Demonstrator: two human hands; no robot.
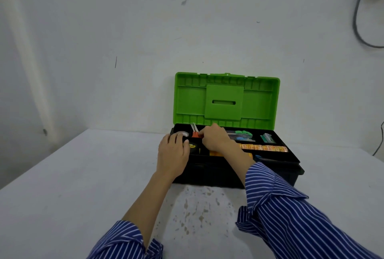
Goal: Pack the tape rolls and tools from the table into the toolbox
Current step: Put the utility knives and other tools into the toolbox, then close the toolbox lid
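Observation:
A black toolbox (276, 170) with its green lid (226, 100) propped open stands at the back of the table. Its top tray holds a clear tape roll (183, 133) at the far left, an orange-handled tool (195, 133) with metal tips, a green and blue item (242, 135), a teal item (268, 137) and a long orange patterned strip (264, 147). My left hand (173, 151) rests on the tray's left edge, fingers over the rim beside the tape roll. My right hand (214, 137) pinches the orange-handled tool inside the tray.
The white table (83, 186) has a stained patch (197, 211) in front of the toolbox. A white wall stands close behind the box. Grey cables (359, 19) hang at the upper right, and a thin wire (379, 144) runs down at the right edge.

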